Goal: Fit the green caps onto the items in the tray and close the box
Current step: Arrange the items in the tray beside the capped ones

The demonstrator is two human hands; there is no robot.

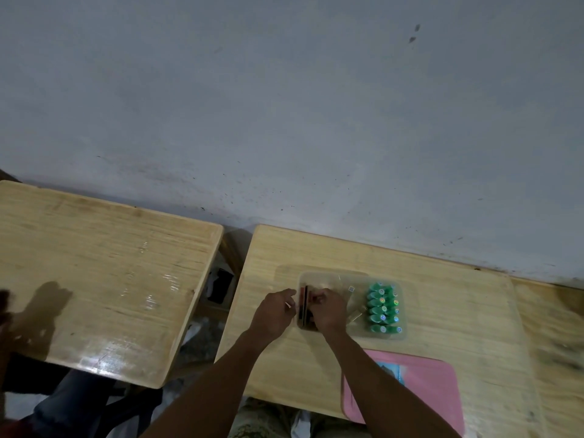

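A clear plastic box (404, 335) lies on the right wooden table (442, 311). Its right half holds several green-capped items (383, 308) in two rows. Both my hands are over the box's left half, where dark reddish items (304, 303) stand in a row. My left hand (274, 312) touches the left side of that row with fingers pinched. My right hand (327, 309) is curled over the row's right side. The fingers hide what each hand grips.
A pink folder or pad (423, 387) lies at the table's near edge, right of my right arm. A second wooden table (94, 279) stands to the left across a gap. A grey wall runs behind both tables.
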